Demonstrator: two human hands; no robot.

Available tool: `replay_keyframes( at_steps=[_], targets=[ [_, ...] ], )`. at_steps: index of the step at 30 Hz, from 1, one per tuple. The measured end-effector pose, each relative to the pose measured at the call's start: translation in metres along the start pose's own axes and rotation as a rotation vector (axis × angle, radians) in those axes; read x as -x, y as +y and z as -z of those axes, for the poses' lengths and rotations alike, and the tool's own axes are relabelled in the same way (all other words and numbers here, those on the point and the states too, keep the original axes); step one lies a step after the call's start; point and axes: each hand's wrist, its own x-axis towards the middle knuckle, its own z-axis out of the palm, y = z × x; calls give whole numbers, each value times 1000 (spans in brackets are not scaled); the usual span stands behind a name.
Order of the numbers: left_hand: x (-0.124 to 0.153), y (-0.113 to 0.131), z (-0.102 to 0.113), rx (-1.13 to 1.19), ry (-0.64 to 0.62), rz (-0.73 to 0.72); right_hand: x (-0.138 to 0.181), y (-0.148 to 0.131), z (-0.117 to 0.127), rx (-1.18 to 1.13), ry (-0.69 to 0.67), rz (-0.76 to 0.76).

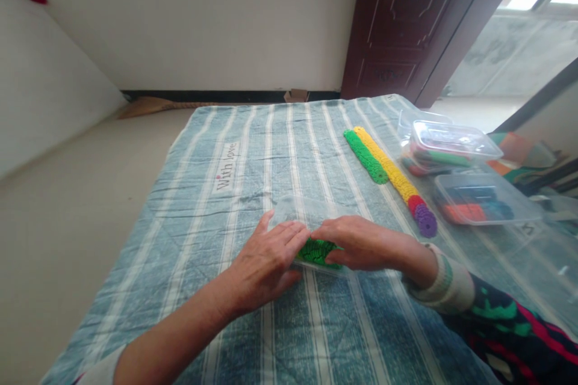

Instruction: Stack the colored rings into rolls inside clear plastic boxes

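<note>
A clear plastic box [289,207] stands on the striped cloth in front of me, with green crocheted-looking pieces [316,251] inside. My left hand [274,252] lies over the box's left side, palm down and fingers stretched, its thumb by the near edge. From the right, my right hand [354,242] reaches over the box with fingers bent and thumb apart; green shows between them. Its fingertips nearly meet those of my left hand. Beyond the box lie a green strip [366,156] and a longer yellow strip [391,174] ending in red and purple.
At the right stand a lidded clear box [456,141] of coloured pieces and a clear box [490,198] holding orange and blue ones. A striped cloth [198,210] covers the table. Behind are a wall, a brown door [406,18] and a broom [144,106] on the floor.
</note>
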Motion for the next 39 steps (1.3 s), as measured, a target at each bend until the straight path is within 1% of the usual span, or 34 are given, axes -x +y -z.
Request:
replay_keyframes(
  at_steps=[7,12,19,24,30,36,39],
  targets=[
    [-2,2,-1,-10,9,41,0,4,-4,11,20,-8],
    [0,5,-4,-36,44,71,6,5,-5,49,85,-43],
    [1,4,-14,-62,119,74,9,2,-9,193,46,-54],
    [2,4,-16,-72,120,83,9,3,-12,197,69,-46],
    [2,5,-17,-75,150,89,10,2,-13,184,89,-55],
    [1,6,-16,-81,132,107,12,5,-12,137,98,26],
    [1,5,-17,-85,128,114,14,6,-12,143,102,17]
  ],
)
